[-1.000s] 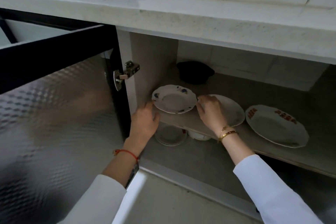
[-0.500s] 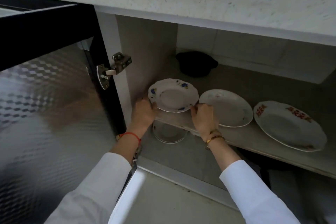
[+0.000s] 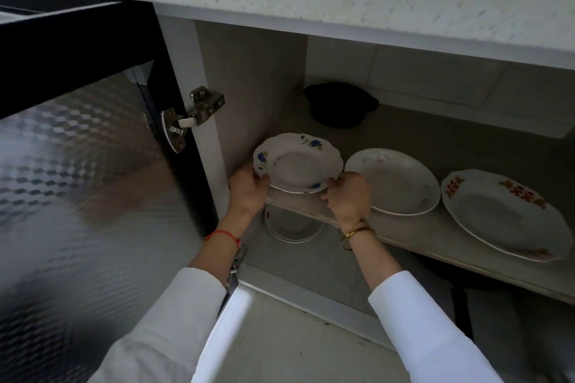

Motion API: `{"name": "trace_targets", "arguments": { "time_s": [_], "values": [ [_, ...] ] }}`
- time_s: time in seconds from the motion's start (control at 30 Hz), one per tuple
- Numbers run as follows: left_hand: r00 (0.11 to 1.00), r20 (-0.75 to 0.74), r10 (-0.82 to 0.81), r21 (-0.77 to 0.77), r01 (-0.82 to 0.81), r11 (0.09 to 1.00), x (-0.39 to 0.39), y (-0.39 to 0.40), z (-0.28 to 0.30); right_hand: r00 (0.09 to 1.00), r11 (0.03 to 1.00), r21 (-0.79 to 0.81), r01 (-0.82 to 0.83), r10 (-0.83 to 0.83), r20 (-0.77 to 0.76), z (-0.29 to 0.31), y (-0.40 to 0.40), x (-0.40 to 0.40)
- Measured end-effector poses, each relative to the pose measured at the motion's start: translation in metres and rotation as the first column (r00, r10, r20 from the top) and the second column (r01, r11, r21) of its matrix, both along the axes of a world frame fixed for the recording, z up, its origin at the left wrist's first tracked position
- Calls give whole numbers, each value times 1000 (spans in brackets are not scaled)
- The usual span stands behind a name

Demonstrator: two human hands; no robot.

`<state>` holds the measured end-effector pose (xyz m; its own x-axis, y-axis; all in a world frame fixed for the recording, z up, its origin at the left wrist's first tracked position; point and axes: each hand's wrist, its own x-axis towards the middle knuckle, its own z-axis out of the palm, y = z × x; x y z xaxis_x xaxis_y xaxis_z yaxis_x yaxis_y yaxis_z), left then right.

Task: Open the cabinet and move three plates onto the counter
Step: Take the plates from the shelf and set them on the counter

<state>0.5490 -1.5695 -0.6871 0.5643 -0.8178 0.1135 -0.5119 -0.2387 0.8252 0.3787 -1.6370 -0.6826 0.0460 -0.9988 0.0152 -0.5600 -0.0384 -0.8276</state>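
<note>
No writing, brand, label or number can be read anywhere in view; the red marks on the rim of the right-hand plate [image 3: 504, 214] look like printed decoration, possibly characters, but are too blurred to make out, and the hinge [image 3: 194, 115] shows no legible stamp

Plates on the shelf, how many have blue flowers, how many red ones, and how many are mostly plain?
Blue-flower plate: 1, held at its rim by the left hand and the right hand.
Red-pattern plate: 1.
Mostly plain plate, with only faint marks: 1.
Total: 3 plates on the shelf.
</note>
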Motion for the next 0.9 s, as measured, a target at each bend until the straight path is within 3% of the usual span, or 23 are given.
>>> {"name": "trace_targets", "arguments": {
  "time_s": [0.17, 0.33, 0.53, 0.9],
  "values": [
    [997, -79, 20, -82, -27, 996, -15, 24, -2, 995, 1000, -25, -13, 15, 96, -3, 19, -16],
    [995, -55, 81, -168, -89, 982, -36, 61, 4, 995, 982, -186, 25, -6, 98, -3, 53, -40],
    [988, -146, 54, -298, -96, 950, -69, 118, 14, 903, 999, -4, 40, -35, 428, 4, 108, -73],
    [957, -291, -3, -295, -87, 952, -102, 203, 10, 852, 990, 139, 7, -79, 517, 12, 189, -120]
  ]
}}
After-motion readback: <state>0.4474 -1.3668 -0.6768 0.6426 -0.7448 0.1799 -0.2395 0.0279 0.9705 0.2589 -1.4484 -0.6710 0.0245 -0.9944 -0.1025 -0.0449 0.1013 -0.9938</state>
